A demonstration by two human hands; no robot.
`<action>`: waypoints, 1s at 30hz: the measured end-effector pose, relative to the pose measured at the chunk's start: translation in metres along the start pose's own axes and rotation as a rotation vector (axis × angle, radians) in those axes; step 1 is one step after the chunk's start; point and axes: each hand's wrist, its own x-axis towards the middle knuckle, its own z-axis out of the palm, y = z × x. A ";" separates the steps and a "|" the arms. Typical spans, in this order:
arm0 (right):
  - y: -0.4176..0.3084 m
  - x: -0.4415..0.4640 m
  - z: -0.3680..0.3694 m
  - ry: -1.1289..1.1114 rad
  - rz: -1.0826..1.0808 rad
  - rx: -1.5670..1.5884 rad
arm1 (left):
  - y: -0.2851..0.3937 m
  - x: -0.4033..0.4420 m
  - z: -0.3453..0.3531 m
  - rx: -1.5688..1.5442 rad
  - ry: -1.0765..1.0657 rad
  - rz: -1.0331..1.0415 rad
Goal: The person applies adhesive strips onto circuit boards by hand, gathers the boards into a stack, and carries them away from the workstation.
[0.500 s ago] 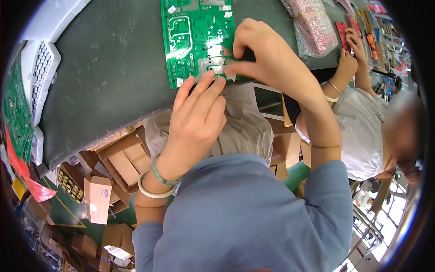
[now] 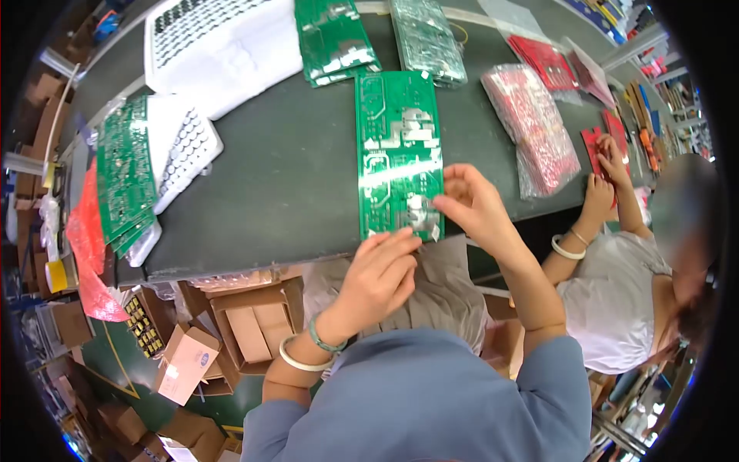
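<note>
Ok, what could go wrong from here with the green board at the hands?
Two risks, in my judgement. The green board reaches the near edge of the table, so a tug from the left hand or right hand might slide it off. Its far end lies close to the green stack, so a push could jostle that.

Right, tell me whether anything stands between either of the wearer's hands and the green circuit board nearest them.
Nothing visible does. The left hand is at the near edge of the green circuit board, the right hand at its right side, and no other thing shows between.
</note>
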 end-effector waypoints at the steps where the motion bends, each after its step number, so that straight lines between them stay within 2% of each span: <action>1: -0.004 -0.003 0.001 -0.005 -0.018 0.001 | 0.001 -0.004 -0.001 -0.066 -0.007 -0.028; 3: -0.016 -0.012 0.001 -0.087 0.255 0.227 | 0.006 -0.007 -0.006 -0.174 -0.033 -0.064; 4: -0.016 -0.017 0.001 -0.086 0.245 0.225 | 0.009 -0.010 -0.010 -0.171 -0.029 -0.055; 6: -0.016 -0.023 -0.005 -0.030 0.119 0.317 | 0.015 -0.016 -0.017 -0.366 0.046 -0.114; 7: -0.017 -0.024 -0.010 -0.005 0.074 0.330 | 0.017 -0.018 -0.020 -0.346 0.111 -0.096; 8: -0.022 -0.018 -0.015 0.016 -0.020 0.268 | 0.018 -0.020 -0.021 -0.341 0.109 -0.088; 11: -0.059 0.037 -0.019 0.036 -0.188 0.094 | 0.020 -0.023 -0.028 -0.405 0.140 -0.298; 12: -0.077 0.065 -0.017 0.036 -0.222 0.041 | 0.020 -0.023 -0.027 -0.406 0.102 -0.265; 14: -0.092 0.133 -0.007 0.071 -0.245 0.065 | 0.023 -0.024 -0.025 -0.405 0.089 -0.292; 15: -0.094 0.168 -0.003 -0.006 -0.228 0.085 | 0.025 -0.025 -0.026 -0.366 0.084 -0.254; 16: -0.102 0.188 0.005 0.018 -0.194 0.035 | 0.027 -0.027 -0.026 -0.325 0.081 -0.227; 19: -0.087 0.260 0.024 0.062 -0.118 0.040 | 0.029 -0.039 -0.029 -0.257 0.091 -0.272; 20: -0.080 0.275 0.025 0.178 -0.224 -0.054 | 0.028 -0.045 -0.029 -0.248 0.101 -0.272; 21: -0.078 0.284 0.030 0.285 -0.327 -0.144 | 0.028 -0.051 -0.029 -0.273 0.088 -0.357; 22: -0.076 0.281 0.024 0.295 -0.417 -0.374 | 0.027 -0.055 -0.029 -0.300 0.087 -0.446; 23: -0.072 0.278 0.018 0.253 -0.507 -0.485 | 0.027 -0.057 -0.028 -0.252 0.100 -0.414; 25: -0.071 0.263 0.012 0.216 -0.506 -0.677 | 0.025 -0.061 -0.026 -0.265 0.145 -0.453; 26: -0.073 0.251 0.013 0.171 -0.458 -0.648 | 0.021 -0.062 -0.028 -0.297 0.142 -0.450; 27: -0.073 0.247 0.009 0.122 -0.495 -0.746 | 0.014 -0.062 -0.032 -0.233 0.167 -0.412; 28: -0.057 0.247 0.007 0.257 -0.711 -0.831 | 0.006 -0.062 -0.040 -0.164 0.189 -0.398; 29: -0.059 0.234 0.009 0.291 -0.708 -0.918 | 0.000 -0.059 -0.053 -0.104 0.290 -0.390; 30: -0.052 0.227 0.010 0.289 -0.846 -0.798 | -0.010 -0.055 -0.069 -0.046 0.380 -0.372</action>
